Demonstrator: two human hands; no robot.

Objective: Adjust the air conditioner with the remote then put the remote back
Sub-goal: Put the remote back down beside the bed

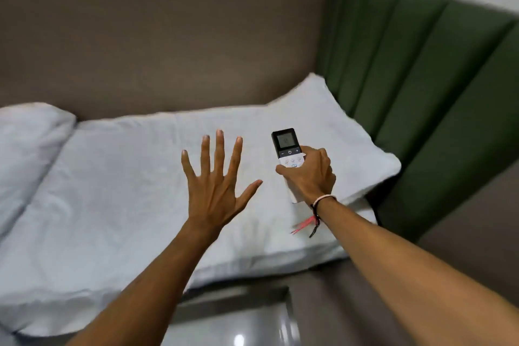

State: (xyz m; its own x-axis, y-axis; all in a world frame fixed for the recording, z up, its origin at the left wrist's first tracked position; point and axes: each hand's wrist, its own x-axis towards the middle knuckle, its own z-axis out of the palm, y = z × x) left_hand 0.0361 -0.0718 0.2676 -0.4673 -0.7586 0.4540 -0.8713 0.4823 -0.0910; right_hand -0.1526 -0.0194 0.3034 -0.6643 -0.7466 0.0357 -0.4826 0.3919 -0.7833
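- Remote: right of frame centre, above the white pillow, display end up.
- Right hand grips its lower body, thumb at the buttons.
- Left hand is empty, fingers spread.
- Handling, judged: light, rigid plastic, smooth casing; hold by the long edges, clear of the display.

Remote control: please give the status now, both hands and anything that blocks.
Right hand shut on remote, display up. Left hand empty, fingers spread over the white pillow. Nothing in the way; air conditioner not in view.
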